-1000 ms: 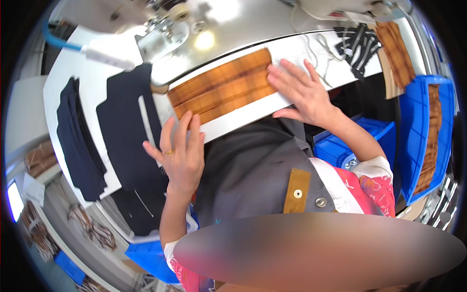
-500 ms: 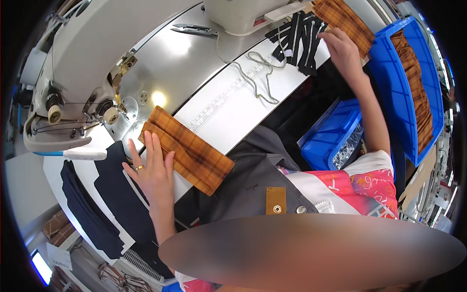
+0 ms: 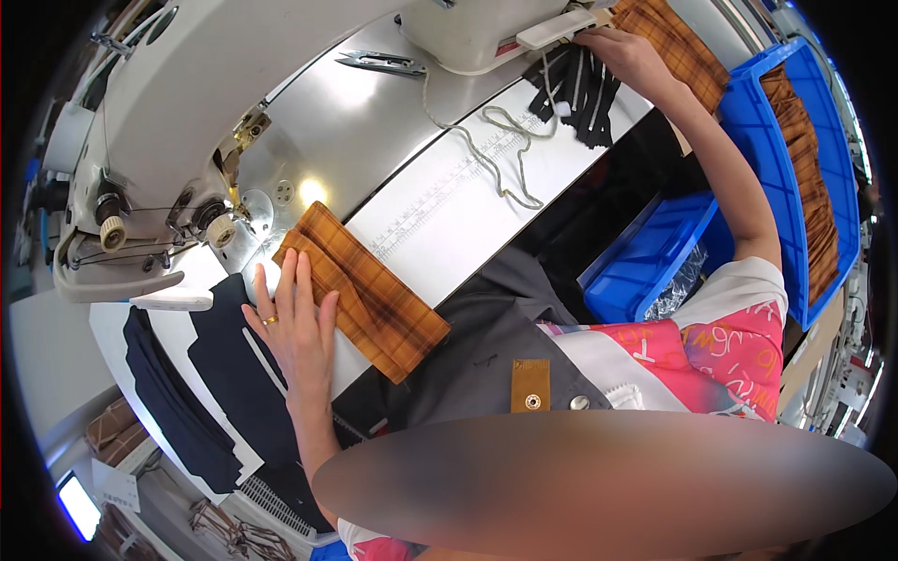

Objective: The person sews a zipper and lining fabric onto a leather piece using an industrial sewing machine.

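Observation:
My left hand [image 3: 297, 332] lies flat with fingers spread, its fingertips on the left edge of a folded orange-brown plaid fabric piece [image 3: 379, 304]. That piece lies beside the sewing machine's needle area, and its near corner overhangs the table edge. At the far right of the table, my right hand [image 3: 629, 61] reaches over a bunch of black zippers [image 3: 591, 110] with silver teeth. Its fingers are bent together at the zippers' far ends, seemingly pinching one; the fingertips are partly hidden. A beige cord [image 3: 510, 140] lies loosely to the left of the zippers.
The sewing machine [image 3: 150, 122] spans the left and far side. Thread snips [image 3: 382, 63] lie on its metal bed. More plaid fabric [image 3: 673, 42] sits at the far right, beside a blue bin [image 3: 790, 178]. Another blue bin [image 3: 645, 262] stands below the table edge. Dark fabric pieces [image 3: 234, 355] lie at left.
My right hand has moved left and farther away, from beside the zippers to their far ends, with its fingers drawn together. My left hand stays on the plaid piece. The view has shifted slightly.

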### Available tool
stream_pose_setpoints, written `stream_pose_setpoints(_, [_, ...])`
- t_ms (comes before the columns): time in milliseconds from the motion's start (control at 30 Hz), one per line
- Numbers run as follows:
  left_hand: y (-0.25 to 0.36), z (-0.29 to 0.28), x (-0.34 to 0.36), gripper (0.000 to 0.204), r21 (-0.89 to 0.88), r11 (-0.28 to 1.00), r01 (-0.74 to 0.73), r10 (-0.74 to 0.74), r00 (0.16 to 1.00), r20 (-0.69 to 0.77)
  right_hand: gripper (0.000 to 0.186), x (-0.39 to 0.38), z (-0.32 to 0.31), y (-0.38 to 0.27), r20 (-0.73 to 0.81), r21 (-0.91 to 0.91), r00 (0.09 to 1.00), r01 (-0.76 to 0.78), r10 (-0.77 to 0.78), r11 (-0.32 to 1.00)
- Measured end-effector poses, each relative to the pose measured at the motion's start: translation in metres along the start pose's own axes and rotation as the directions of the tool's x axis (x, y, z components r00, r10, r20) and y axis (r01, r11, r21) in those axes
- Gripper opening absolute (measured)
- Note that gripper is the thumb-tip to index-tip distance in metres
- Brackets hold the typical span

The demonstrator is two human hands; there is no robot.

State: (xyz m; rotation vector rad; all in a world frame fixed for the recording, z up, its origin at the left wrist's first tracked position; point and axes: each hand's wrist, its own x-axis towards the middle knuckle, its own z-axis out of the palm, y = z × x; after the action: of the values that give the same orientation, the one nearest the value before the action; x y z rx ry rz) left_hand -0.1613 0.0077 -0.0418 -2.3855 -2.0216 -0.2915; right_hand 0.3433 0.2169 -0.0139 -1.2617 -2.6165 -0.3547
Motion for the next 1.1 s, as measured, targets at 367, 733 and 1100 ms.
stream_pose_setpoints(367, [-0.006, 0.000, -0.003, 0.046, -0.057, 0.997, 0.046, -0.045, 0.998, 0.035, 0.020, 0.019, -0.089, -0.116, -0.416, 0.623, 0.854, 0.018, 0.313, 0.782])
stream_pose_setpoints(733, [-0.021, 0.010, 0.027, 0.033, 0.014, 0.969, -0.246, 0.241, 0.936, -0.255, 0.030, 0.108, 0.015, -0.321, -0.445, 0.633, 0.833, 0.552, -0.328, 0.543])
stream_pose_setpoints(1100, [-0.029, 0.008, 0.020, 0.036, -0.076, 0.976, -0.202, 0.173, 0.942, -0.289, 0.020, 0.113, 0.036, -0.323, -0.349, 0.574, 0.864, 0.503, -0.363, 0.646])
